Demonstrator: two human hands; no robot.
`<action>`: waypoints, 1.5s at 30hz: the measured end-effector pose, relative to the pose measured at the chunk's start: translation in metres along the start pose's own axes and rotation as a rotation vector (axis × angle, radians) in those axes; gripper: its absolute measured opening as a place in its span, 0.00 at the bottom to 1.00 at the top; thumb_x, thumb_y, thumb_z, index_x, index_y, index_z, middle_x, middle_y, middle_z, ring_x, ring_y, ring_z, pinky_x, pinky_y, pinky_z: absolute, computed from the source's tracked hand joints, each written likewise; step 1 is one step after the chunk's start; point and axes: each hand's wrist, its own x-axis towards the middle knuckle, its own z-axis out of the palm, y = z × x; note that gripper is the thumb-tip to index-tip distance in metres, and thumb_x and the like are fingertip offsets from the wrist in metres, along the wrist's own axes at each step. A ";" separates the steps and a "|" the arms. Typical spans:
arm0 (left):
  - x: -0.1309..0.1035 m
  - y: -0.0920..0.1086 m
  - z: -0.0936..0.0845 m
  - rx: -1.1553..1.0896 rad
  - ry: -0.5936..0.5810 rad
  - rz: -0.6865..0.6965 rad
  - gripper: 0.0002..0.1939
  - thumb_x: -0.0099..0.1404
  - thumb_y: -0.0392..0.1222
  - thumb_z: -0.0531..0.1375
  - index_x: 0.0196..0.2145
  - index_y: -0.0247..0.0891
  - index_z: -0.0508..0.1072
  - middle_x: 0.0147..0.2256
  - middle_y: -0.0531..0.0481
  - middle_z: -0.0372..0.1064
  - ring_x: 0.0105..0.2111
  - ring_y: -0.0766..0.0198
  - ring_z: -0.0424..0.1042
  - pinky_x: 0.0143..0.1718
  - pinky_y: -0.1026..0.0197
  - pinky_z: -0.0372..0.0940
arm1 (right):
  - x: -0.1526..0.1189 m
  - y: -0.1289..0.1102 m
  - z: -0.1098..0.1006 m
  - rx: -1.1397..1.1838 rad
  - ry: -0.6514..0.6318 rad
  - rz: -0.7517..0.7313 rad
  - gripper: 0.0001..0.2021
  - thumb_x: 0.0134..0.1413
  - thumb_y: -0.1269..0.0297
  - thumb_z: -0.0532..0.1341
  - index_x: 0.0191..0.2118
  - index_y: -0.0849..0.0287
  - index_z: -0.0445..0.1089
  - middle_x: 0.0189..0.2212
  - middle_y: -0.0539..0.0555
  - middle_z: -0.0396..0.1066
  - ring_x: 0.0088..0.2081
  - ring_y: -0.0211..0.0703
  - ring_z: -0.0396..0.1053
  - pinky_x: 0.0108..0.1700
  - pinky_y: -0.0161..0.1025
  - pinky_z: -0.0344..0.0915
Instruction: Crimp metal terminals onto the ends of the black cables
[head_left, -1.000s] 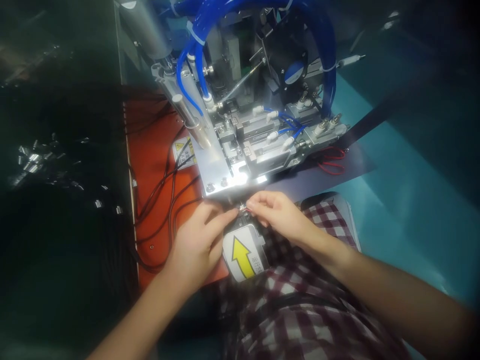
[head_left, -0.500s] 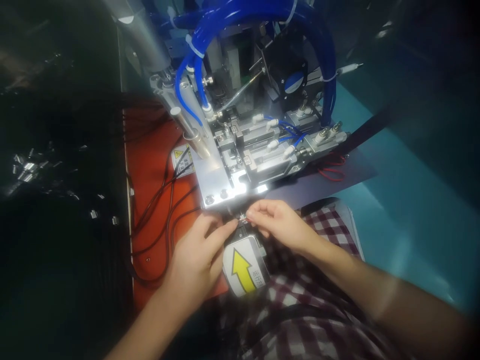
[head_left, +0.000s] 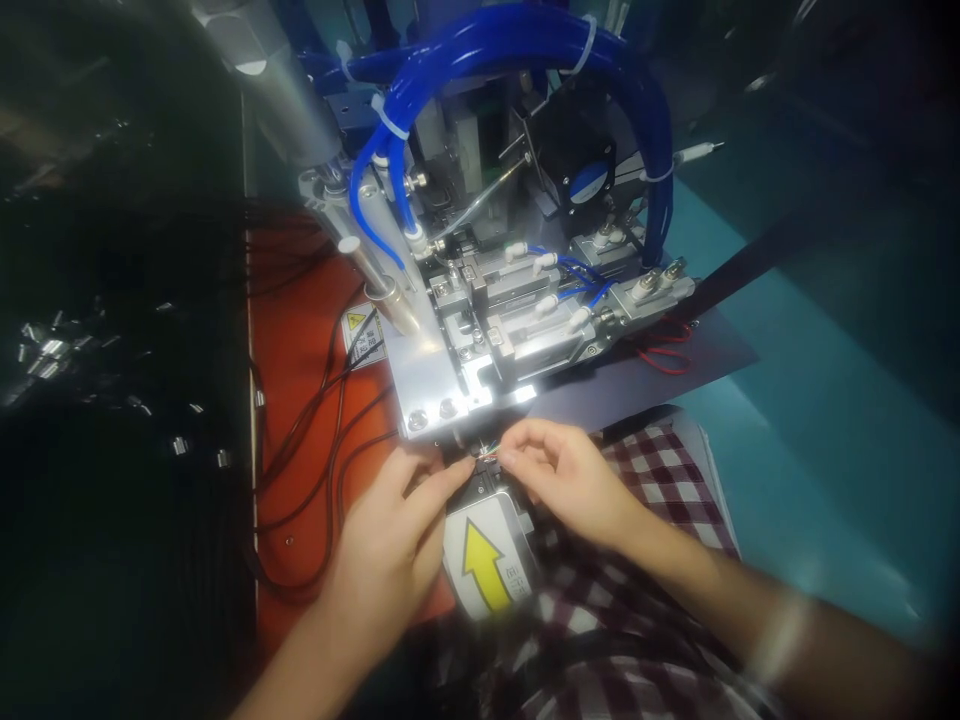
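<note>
Hands [head_left: 394, 540] flank thin wires [head_left: 490, 451] — some green now showing, it seems.

A bold yellow arrow [head_left: 482, 560], outlined dark, stands on a white plate [head_left: 459, 590] — its tip points up the view, toward the machine [head_left: 431, 385]. Characters [head_left: 514, 576] run beside its shaft, Chinese in look but too blurred to read surely. On the red base [head_left: 300, 340] sits a white label [head_left: 375, 350] with a yellow warning triangle [head_left: 356, 321] — its small lines of characters are also too blurred to read.
</note>
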 end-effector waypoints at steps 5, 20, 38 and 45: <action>0.000 0.000 -0.001 0.040 -0.010 0.002 0.14 0.65 0.27 0.52 0.45 0.35 0.73 0.36 0.47 0.63 0.34 0.66 0.68 0.31 0.68 0.66 | 0.001 0.006 0.001 -0.187 0.040 -0.157 0.05 0.57 0.65 0.57 0.31 0.59 0.66 0.21 0.47 0.61 0.22 0.34 0.58 0.25 0.33 0.56; -0.002 0.000 0.001 0.071 -0.010 -0.003 0.14 0.65 0.27 0.53 0.44 0.33 0.74 0.36 0.46 0.63 0.34 0.65 0.68 0.31 0.67 0.66 | 0.001 0.004 -0.001 -0.245 0.104 -0.229 0.03 0.53 0.67 0.60 0.31 0.60 0.68 0.21 0.47 0.62 0.22 0.34 0.59 0.23 0.33 0.56; 0.001 0.002 -0.001 0.042 -0.003 -0.003 0.13 0.66 0.29 0.52 0.43 0.32 0.74 0.35 0.46 0.64 0.33 0.66 0.69 0.30 0.68 0.66 | 0.007 -0.007 0.001 0.023 -0.021 0.109 0.06 0.52 0.69 0.57 0.26 0.60 0.65 0.12 0.42 0.56 0.16 0.30 0.53 0.21 0.31 0.51; 0.002 0.003 0.000 0.033 0.013 -0.005 0.14 0.66 0.28 0.51 0.43 0.33 0.74 0.35 0.46 0.64 0.33 0.66 0.69 0.30 0.68 0.67 | 0.003 -0.011 -0.004 0.021 0.022 0.049 0.05 0.50 0.65 0.63 0.31 0.61 0.69 0.18 0.44 0.61 0.18 0.31 0.56 0.21 0.31 0.53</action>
